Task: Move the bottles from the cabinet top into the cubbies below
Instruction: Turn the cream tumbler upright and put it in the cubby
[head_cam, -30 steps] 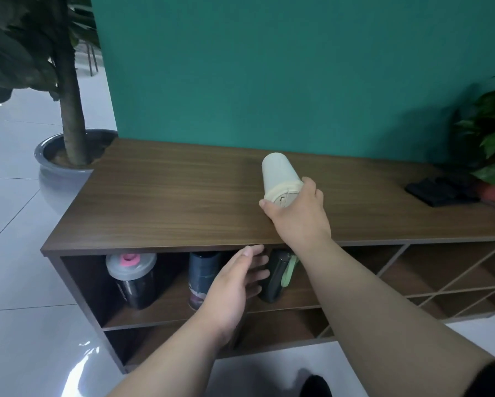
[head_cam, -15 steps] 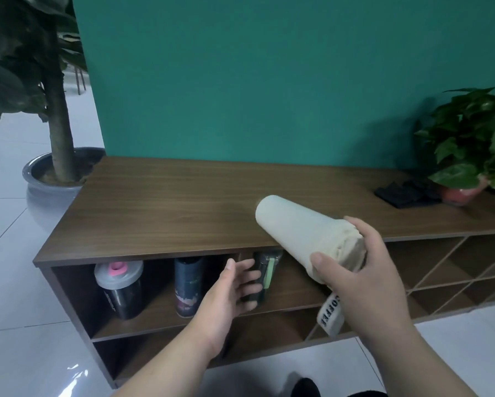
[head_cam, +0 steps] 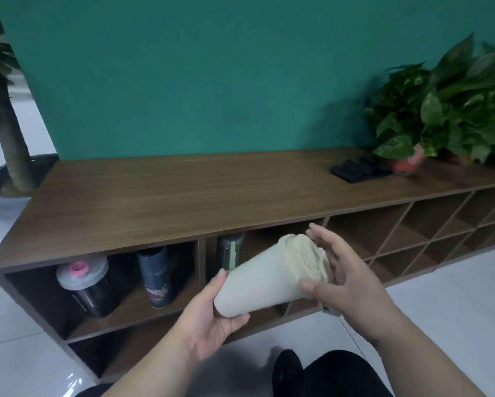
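Cream bottle: held in the air in front of the cabinet, tilted, wide lidded end up and to the right, narrow base down and to the left.
Left hand: palm up under the base, fingers curled around the bottom of the cream bottle, closed on it.
Right hand: at the lid end, thumb pressed to the near side, fingers spread loosely over the top; it grips the cream bottle too.
Cabinet top: wooden, with a black object and a potted plant at the far right.
Left cubby: a grey-lidded shaker with a pink cap and a dark blue bottle, both upright, near each other.
Next cubby: a dark bottle with a green strip, upright, partly hidden behind the cream bottle.
Floor, left: a tree in a pot just beside the cabinet's end.
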`<act>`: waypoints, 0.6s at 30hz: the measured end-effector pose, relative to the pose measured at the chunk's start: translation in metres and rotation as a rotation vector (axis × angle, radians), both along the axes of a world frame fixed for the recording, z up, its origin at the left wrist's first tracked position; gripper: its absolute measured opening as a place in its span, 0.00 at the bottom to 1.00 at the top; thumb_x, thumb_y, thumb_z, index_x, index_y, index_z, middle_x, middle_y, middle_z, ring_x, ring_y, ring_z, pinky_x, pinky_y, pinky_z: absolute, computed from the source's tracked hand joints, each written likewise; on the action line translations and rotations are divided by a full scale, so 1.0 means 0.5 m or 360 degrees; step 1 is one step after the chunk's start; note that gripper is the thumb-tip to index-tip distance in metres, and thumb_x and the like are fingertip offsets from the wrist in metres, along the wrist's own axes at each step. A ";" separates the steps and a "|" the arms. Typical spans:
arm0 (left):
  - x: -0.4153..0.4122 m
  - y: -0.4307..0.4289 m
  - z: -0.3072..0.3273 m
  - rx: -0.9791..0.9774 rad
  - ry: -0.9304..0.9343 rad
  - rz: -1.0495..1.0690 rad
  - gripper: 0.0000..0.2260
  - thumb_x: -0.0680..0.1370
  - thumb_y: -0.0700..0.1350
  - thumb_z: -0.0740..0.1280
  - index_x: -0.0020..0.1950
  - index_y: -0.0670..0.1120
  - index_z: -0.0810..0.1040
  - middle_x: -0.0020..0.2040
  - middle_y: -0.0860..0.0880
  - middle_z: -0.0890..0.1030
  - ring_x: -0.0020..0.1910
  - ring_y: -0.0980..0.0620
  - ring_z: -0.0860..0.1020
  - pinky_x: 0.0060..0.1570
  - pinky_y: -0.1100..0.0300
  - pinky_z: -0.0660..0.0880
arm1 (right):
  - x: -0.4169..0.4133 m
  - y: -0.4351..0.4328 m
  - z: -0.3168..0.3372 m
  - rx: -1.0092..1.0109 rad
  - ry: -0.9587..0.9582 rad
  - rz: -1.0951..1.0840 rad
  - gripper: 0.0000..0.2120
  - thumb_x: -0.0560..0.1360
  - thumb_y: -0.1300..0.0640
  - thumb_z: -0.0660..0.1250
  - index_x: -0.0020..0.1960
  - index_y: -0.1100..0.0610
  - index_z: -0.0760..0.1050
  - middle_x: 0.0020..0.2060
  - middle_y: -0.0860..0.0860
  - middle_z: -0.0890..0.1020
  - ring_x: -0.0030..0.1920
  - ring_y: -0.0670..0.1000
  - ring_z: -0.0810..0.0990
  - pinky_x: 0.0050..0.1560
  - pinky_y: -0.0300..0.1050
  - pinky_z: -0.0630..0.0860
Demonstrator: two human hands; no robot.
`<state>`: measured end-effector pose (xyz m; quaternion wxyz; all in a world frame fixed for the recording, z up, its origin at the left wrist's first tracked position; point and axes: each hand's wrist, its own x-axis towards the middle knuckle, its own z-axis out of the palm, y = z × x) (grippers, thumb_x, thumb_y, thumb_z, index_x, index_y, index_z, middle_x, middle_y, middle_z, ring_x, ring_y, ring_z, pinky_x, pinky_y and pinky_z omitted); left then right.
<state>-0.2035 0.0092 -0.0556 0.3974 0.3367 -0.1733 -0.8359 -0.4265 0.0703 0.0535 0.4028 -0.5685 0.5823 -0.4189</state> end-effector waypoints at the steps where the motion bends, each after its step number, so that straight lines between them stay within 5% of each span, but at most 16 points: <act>1: -0.002 -0.004 -0.005 -0.0001 0.0006 0.0064 0.25 0.69 0.55 0.70 0.63 0.44 0.80 0.46 0.42 0.86 0.39 0.45 0.84 0.31 0.54 0.82 | 0.008 -0.004 -0.014 -0.0038 0.0024 -0.0158 0.38 0.63 0.46 0.82 0.67 0.27 0.69 0.70 0.33 0.74 0.71 0.41 0.75 0.68 0.51 0.76; 5: -0.008 -0.020 -0.035 0.0003 -0.0112 0.0198 0.26 0.69 0.56 0.71 0.64 0.46 0.79 0.51 0.42 0.85 0.42 0.45 0.85 0.34 0.54 0.82 | 0.070 -0.009 -0.085 -0.0073 0.0001 -0.0535 0.43 0.71 0.50 0.79 0.79 0.40 0.60 0.75 0.38 0.66 0.75 0.44 0.66 0.74 0.49 0.67; 8: -0.014 -0.025 -0.050 0.0042 -0.0176 0.0146 0.25 0.69 0.57 0.70 0.61 0.46 0.80 0.49 0.43 0.85 0.44 0.45 0.83 0.36 0.54 0.79 | 0.091 -0.025 -0.136 -0.0054 -0.0405 -0.0439 0.51 0.62 0.48 0.81 0.79 0.40 0.60 0.71 0.42 0.74 0.70 0.47 0.75 0.71 0.55 0.75; 13: -0.020 -0.044 -0.076 0.0215 -0.0158 -0.0031 0.24 0.74 0.59 0.67 0.60 0.42 0.81 0.42 0.38 0.84 0.34 0.40 0.82 0.25 0.58 0.78 | 0.057 -0.062 -0.176 -0.0208 -0.0980 -0.0307 0.55 0.52 0.48 0.84 0.77 0.44 0.67 0.60 0.47 0.85 0.64 0.51 0.82 0.57 0.44 0.80; 18: -0.034 -0.067 -0.115 0.0345 -0.0195 -0.0299 0.30 0.70 0.62 0.67 0.58 0.39 0.82 0.40 0.37 0.83 0.28 0.40 0.80 0.23 0.61 0.74 | 0.042 -0.073 -0.212 -0.0178 -0.0762 -0.0030 0.54 0.59 0.41 0.85 0.77 0.54 0.65 0.69 0.52 0.79 0.69 0.53 0.79 0.62 0.46 0.79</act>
